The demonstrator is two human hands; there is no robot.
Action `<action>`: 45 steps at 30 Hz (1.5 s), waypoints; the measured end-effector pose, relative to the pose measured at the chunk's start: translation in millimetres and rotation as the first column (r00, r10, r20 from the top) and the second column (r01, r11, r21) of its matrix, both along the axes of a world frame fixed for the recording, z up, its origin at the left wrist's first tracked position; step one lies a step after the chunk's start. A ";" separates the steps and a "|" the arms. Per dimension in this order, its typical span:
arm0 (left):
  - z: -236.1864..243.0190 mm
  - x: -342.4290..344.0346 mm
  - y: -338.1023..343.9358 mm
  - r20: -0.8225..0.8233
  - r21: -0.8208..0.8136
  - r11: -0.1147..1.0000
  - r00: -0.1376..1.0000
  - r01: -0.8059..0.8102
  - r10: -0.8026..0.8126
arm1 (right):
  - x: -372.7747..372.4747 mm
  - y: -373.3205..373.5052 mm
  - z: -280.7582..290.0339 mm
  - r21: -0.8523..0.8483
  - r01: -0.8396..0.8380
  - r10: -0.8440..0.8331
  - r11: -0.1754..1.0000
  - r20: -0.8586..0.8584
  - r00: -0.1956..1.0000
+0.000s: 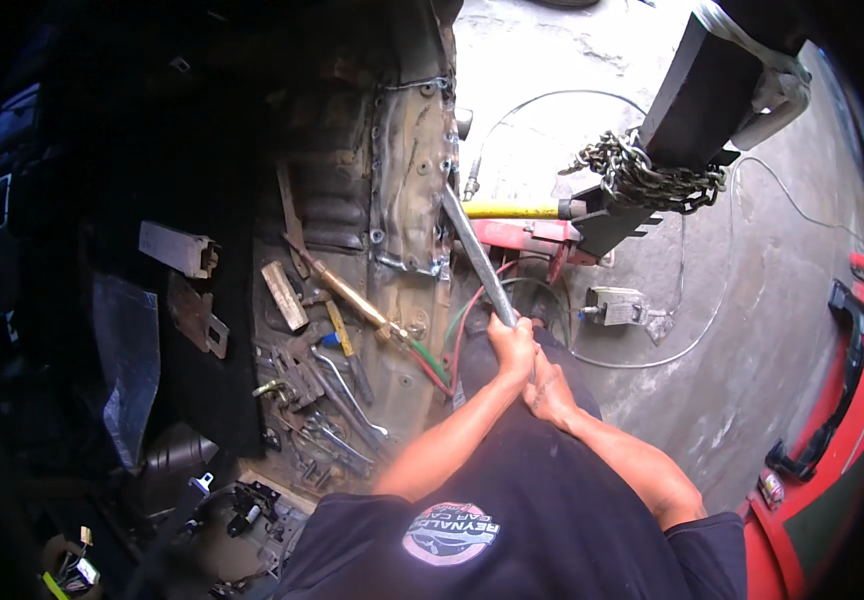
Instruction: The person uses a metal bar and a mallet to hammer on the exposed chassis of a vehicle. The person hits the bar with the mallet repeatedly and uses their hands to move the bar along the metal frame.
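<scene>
Both of my hands are wrapped round a long grey metal bar. My left hand grips it higher up, and my right hand closes round its lower end close to my body. The bar slants up and to the left. Its far end meets the edge of a worn metal sill panel on an opened-up vehicle body; whether it is wedged under the edge, I cannot tell. Past the bar, a yellow handle runs sideways above a red jack.
A welding torch with red and green hoses lies on the vehicle floor by a hammer and several hand tools. To the right, chain wraps a dark steel post. A foot pedal and thin hose lie on the concrete.
</scene>
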State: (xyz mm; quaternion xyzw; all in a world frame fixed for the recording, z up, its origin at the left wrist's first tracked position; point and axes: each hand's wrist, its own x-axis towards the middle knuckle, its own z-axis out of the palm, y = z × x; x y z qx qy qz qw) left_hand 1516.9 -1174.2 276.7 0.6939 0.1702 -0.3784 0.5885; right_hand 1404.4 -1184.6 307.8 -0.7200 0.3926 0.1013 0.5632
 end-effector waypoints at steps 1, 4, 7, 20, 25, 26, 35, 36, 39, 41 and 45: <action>-1.5 -2.0 -0.1 0.003 -0.008 1.000 1.000 -0.014 0.014 | -2.6 0.6 -3.2 0.001 0.001 -0.001 1.000 0.000 1.000; -4.3 -3.8 1.0 0.010 -0.018 1.000 1.000 -0.024 0.024 | -4.8 4.7 -11.2 -0.032 -0.005 0.005 0.999 0.005 1.000; 1.0 0.2 0.7 -0.012 -0.041 0.999 1.000 -0.028 0.028 | 2.8 -0.3 4.5 -0.008 0.002 -0.002 1.000 -0.004 1.000; 26.0 -3.4 15.7 -0.135 -0.141 0.990 0.991 -0.015 -0.004 | -9.8 13.1 22.1 -0.106 -0.045 0.036 0.993 -0.087 0.996; 21.0 -10.0 17.7 -0.110 -0.139 0.990 0.994 -0.005 -0.010 | -13.4 12.2 18.4 -0.039 -0.032 0.029 0.999 -0.095 0.995; 19.4 -11.5 18.0 -0.114 -0.135 0.991 0.993 -0.004 -0.011 | -15.3 12.4 16.0 -0.035 -0.031 0.027 0.999 -0.098 0.995; 9.5 -17.9 8.7 0.039 -0.034 0.999 0.999 -0.033 0.034 | -17.8 -0.6 12.2 0.060 -0.016 0.011 0.998 0.080 0.997; 9.0 -17.8 8.1 0.039 -0.036 0.999 0.998 -0.041 0.043 | -17.2 -1.4 12.5 0.062 -0.025 0.020 0.998 0.075 0.997; 9.2 -19.9 10.2 0.012 -0.018 0.999 0.999 -0.035 0.035 | -14.1 -3.3 19.7 0.120 -0.017 0.013 0.993 0.035 0.999; 12.8 -17.9 7.2 -0.007 -0.013 1.000 1.000 -0.015 0.015 | -12.5 -6.8 19.0 0.162 0.005 -0.006 0.987 0.010 1.000; 16.1 -15.7 4.0 0.004 -0.022 1.000 1.000 -0.007 0.008 | -16.2 -6.0 8.4 0.077 -0.013 0.008 0.997 0.067 0.998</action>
